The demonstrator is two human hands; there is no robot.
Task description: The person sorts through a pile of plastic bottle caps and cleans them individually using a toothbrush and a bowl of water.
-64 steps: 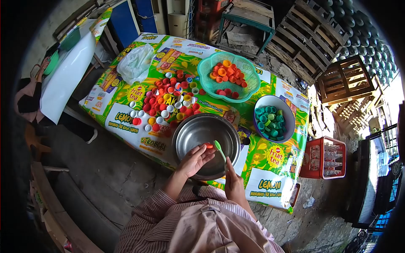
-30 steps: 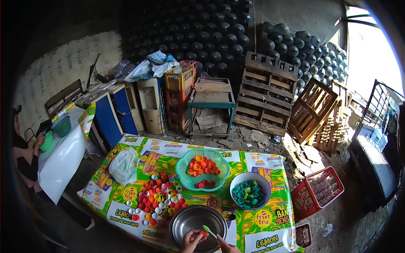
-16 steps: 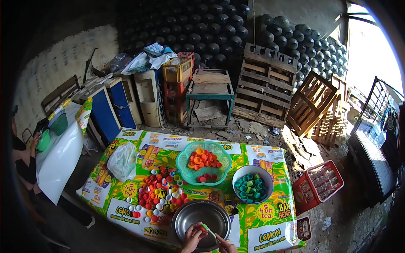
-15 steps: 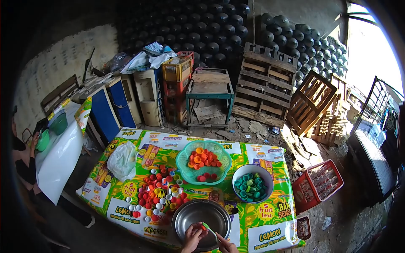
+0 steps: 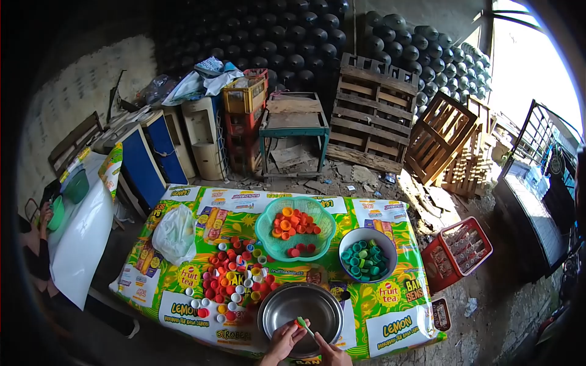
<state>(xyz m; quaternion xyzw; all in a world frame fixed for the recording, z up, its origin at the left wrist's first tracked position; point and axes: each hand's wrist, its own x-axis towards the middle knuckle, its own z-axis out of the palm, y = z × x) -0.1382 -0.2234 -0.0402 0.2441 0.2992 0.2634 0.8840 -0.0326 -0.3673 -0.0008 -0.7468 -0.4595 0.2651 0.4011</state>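
Note:
My left hand (image 5: 284, 340) is over the near rim of the steel bowl (image 5: 268, 308), its fingers closed around a small red-orange bottle cap (image 5: 297, 324). In my right hand (image 5: 332, 354) is a slim pale-green tool (image 5: 306, 326), possibly a knife, whose far end meets the cap. The grip hides part of the tool. Inside the steel bowl I see bare metal. Loose red, white and yellow bottle caps (image 5: 231, 277) are spread to its left. Orange and red caps lie in the turquoise basket (image 5: 264, 239), while green caps fill the white basin (image 5: 390, 256).
A plastic bag (image 5: 175, 235) rests on the patterned tablecloth (image 5: 381, 329). Right of the table stands a red crate (image 5: 434, 268) of bottles. At far left, a person's hand (image 5: 46, 212) is at a green bowl (image 5: 57, 213). Pallets (image 5: 373, 116) and a metal-framed table (image 5: 293, 125) stand behind.
The camera view has shifted slightly, so the table's contents sit a little differently in frame. Both hands stay together over the steel bowl, still holding the cap and the tool.

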